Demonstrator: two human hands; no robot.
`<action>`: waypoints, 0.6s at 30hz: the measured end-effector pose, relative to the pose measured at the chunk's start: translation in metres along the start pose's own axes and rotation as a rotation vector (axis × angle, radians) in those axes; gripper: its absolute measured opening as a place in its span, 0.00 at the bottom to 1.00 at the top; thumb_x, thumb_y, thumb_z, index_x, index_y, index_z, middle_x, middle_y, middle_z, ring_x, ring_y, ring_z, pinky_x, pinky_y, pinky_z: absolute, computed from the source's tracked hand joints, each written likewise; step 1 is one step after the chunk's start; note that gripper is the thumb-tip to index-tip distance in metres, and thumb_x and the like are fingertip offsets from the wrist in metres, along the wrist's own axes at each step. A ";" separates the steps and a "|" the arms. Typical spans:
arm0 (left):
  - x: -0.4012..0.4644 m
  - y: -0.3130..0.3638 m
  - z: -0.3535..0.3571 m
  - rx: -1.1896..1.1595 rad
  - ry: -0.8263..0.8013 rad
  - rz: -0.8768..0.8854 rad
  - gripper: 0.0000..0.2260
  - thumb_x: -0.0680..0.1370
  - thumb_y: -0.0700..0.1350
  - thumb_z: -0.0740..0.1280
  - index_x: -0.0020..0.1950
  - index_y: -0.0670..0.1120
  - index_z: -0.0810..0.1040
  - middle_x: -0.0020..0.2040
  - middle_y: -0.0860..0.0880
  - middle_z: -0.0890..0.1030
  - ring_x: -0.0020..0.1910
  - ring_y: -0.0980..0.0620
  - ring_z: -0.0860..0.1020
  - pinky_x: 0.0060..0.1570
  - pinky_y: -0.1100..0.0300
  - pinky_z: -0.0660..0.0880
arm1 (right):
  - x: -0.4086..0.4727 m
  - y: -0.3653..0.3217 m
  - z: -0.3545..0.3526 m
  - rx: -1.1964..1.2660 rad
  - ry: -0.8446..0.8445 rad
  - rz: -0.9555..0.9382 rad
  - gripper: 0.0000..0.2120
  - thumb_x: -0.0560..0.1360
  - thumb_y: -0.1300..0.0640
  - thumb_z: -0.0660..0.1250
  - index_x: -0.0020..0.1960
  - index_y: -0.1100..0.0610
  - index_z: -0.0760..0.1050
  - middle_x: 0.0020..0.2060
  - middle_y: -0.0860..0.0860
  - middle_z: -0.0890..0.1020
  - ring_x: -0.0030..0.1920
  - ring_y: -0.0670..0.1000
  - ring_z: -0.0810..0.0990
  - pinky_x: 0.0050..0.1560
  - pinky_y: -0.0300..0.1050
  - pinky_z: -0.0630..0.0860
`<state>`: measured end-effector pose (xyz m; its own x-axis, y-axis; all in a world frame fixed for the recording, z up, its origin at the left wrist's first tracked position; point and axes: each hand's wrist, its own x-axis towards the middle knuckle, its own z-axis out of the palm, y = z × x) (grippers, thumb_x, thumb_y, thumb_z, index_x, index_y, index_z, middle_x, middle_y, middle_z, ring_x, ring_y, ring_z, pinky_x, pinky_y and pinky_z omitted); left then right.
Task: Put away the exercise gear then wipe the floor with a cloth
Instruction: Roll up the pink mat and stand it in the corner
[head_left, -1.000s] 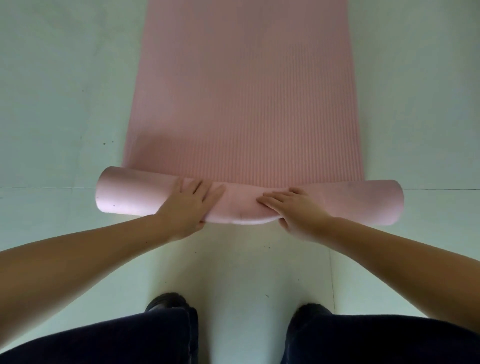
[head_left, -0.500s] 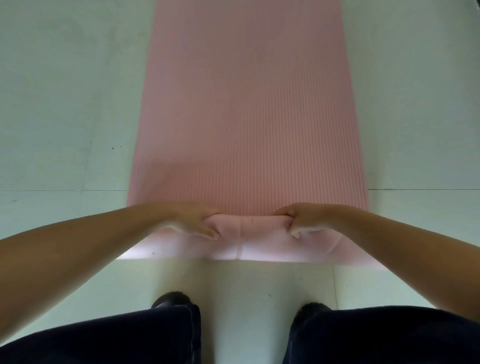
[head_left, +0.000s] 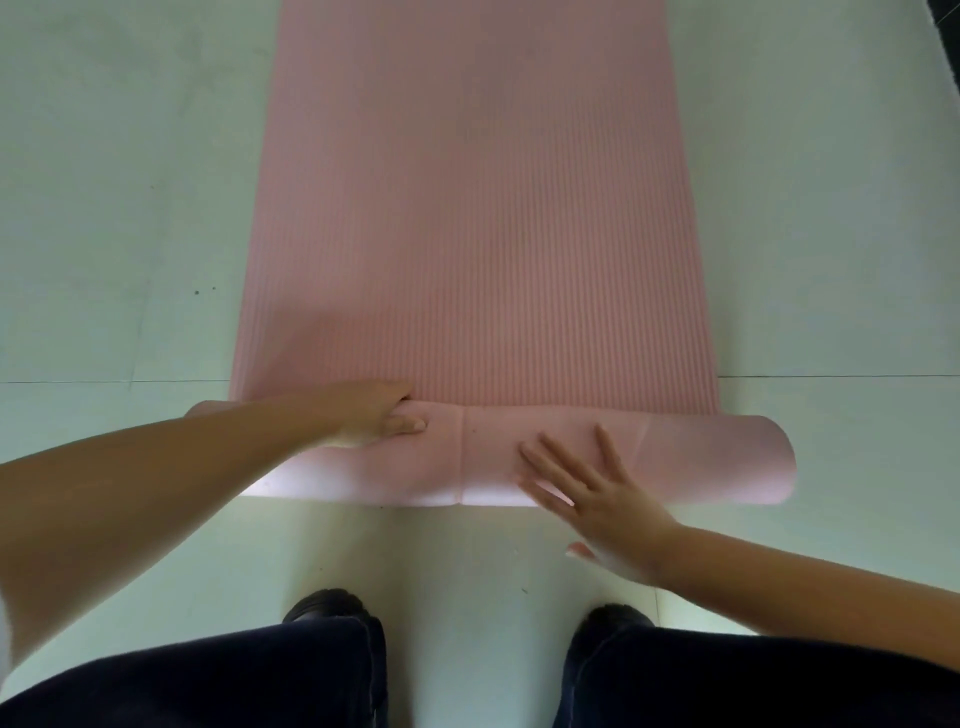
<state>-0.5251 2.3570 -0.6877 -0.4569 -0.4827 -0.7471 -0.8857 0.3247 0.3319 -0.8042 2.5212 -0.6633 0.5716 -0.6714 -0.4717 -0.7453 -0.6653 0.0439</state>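
Yoga mat (head_left: 467, 234), pink w/ ribbed top, lies flat on the pale tiled floor (head_left: 104, 182), running away from the person; near end is turned over into a loose, fat roll (head_left: 675, 457) just ahead of the dark shoes (head_left: 327, 605). Left hand (head_left: 379, 421) sits at the fold line, fingers curled over and gripping the roll's top edge left of centre. Right hand (head_left: 597, 499) is spread, fingers straight & splayed, over the near face of the roll right of centre; can't tell if it presses or just hovers. Foam looks light, soft, springy – likely to dent under fingers (creases show already) and spring open if let go. Roll is slack & wider on the right end, so prob. needs tightening. Best hold, I'd judge: both hands well apart along the roll, palms on top, even pressure so it tracks straight. No cloth in view; wiping not yet begun.
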 end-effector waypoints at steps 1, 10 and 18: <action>-0.001 0.001 0.001 0.034 0.065 0.004 0.17 0.80 0.58 0.58 0.57 0.46 0.71 0.54 0.46 0.75 0.51 0.45 0.74 0.50 0.53 0.71 | 0.004 0.006 -0.001 -0.017 -0.007 0.029 0.56 0.57 0.44 0.78 0.77 0.53 0.51 0.76 0.57 0.57 0.75 0.59 0.56 0.64 0.75 0.58; -0.046 0.006 0.033 0.503 0.328 0.143 0.42 0.69 0.69 0.53 0.77 0.46 0.51 0.74 0.40 0.62 0.72 0.39 0.63 0.66 0.37 0.62 | 0.045 0.060 -0.032 0.279 -0.066 0.091 0.46 0.70 0.54 0.65 0.77 0.43 0.38 0.77 0.49 0.54 0.74 0.53 0.57 0.72 0.56 0.54; -0.037 0.017 -0.013 0.343 0.288 0.150 0.35 0.71 0.57 0.67 0.74 0.54 0.57 0.65 0.50 0.72 0.61 0.48 0.72 0.56 0.56 0.67 | 0.062 0.080 -0.080 0.582 -0.118 0.206 0.35 0.68 0.60 0.63 0.71 0.38 0.62 0.61 0.45 0.78 0.57 0.53 0.77 0.55 0.47 0.75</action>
<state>-0.5245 2.3698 -0.6468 -0.6248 -0.6005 -0.4990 -0.7522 0.6343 0.1785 -0.8006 2.3998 -0.6187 0.3797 -0.7041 -0.6000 -0.9197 -0.2171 -0.3272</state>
